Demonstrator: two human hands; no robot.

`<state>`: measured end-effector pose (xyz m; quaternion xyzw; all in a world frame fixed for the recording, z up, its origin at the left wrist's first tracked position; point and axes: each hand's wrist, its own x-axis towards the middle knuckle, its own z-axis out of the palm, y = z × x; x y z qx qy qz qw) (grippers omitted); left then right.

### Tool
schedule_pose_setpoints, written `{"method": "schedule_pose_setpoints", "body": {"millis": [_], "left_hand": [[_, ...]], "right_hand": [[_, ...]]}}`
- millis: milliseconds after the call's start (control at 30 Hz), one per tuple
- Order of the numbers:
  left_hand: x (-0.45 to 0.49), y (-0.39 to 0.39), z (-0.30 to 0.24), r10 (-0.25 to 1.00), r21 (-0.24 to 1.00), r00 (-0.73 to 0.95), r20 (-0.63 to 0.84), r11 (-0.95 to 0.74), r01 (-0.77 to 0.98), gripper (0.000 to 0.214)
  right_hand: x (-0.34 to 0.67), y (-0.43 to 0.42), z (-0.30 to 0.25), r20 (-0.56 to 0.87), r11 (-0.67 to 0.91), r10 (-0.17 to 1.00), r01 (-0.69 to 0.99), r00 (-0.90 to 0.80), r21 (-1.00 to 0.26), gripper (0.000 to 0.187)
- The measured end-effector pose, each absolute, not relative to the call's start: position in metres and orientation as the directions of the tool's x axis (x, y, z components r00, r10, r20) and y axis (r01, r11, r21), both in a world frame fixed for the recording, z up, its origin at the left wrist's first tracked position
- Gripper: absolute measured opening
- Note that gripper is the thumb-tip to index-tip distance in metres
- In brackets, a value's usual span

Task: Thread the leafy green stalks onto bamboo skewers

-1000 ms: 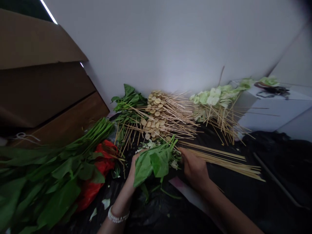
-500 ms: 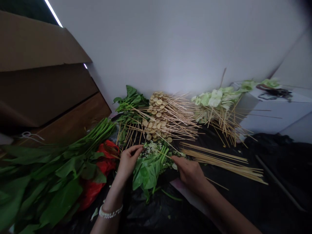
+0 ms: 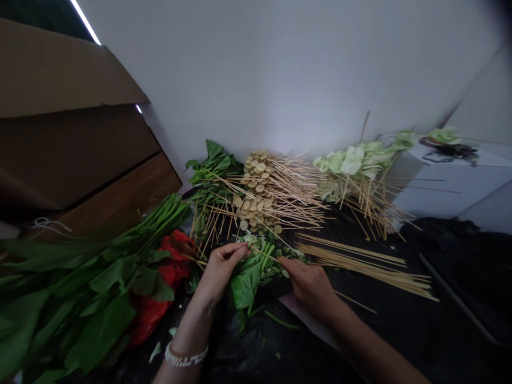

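My right hand is closed round a thin wooden skewer that points left. Green stems with broad leaves cross this skewer and hang below it. My left hand is pinched at the skewer's far end, thumb against forefinger; what lies between the fingertips is too small to make out. Under both hands lies a heap of chopped pale greens. Just behind them are skewered round pale slices, stacked with their sticks to the right.
Loose skewers lie right of my right hand. Skewered cabbage pieces are piled at the back right, by a white box. Large leafy greens and a red bag are at left, near a cardboard box. Black plastic covers the surface.
My left hand has moved right, closer to my right hand and the stems on the skewer. My right hand has shifted only slightly left.
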<state>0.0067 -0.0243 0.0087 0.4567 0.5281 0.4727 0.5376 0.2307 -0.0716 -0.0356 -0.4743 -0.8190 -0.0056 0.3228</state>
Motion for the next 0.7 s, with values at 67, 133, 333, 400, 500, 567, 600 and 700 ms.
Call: {"method": "schedule_pose_setpoints", "body": {"millis": [67,133,333,400,500,567,600,700], "left_hand": [[0.0064,-0.024,0.0088,0.99,0.99,-0.001,-0.141,0.141,-0.03,0.042],[0.006,-0.0237,0.0085,0.991,0.99,-0.003,-0.136,0.136,-0.029,0.041],[0.0064,-0.023,0.0058,0.99,0.988,-0.013,-0.143,0.142,-0.056,0.042],[0.007,-0.023,0.0065,0.988,0.986,-0.023,-0.154,0.152,-0.062,0.043],[0.0081,-0.0228,0.0086,0.988,0.987,-0.028,-0.15,0.148,-0.058,0.043],[0.0086,-0.0227,0.0098,0.989,0.988,-0.013,-0.149,0.148,-0.05,0.041],[0.0088,-0.0228,0.0103,0.989,0.987,-0.004,-0.151,0.151,-0.05,0.041],[0.0091,-0.0233,0.0109,0.987,0.986,0.018,-0.158,0.159,-0.05,0.04]], "right_hand": [[0.2311,-0.0714,-0.0356,0.529,0.573,0.764,0.766,-0.371,-0.291,0.04],[0.2313,-0.0713,-0.0354,0.531,0.58,0.758,0.764,-0.379,-0.283,0.04],[0.2312,-0.0717,-0.0344,0.518,0.572,0.767,0.77,-0.379,-0.284,0.041],[0.2311,-0.0721,-0.0343,0.512,0.565,0.773,0.775,-0.376,-0.283,0.041],[0.2305,-0.0727,-0.0346,0.516,0.562,0.77,0.784,-0.377,-0.266,0.041],[0.2297,-0.0731,-0.0348,0.519,0.559,0.768,0.789,-0.376,-0.255,0.041],[0.2293,-0.0733,-0.0349,0.517,0.555,0.77,0.792,-0.375,-0.253,0.042],[0.2283,-0.0737,-0.0353,0.511,0.551,0.775,0.794,-0.373,-0.256,0.042]]}}
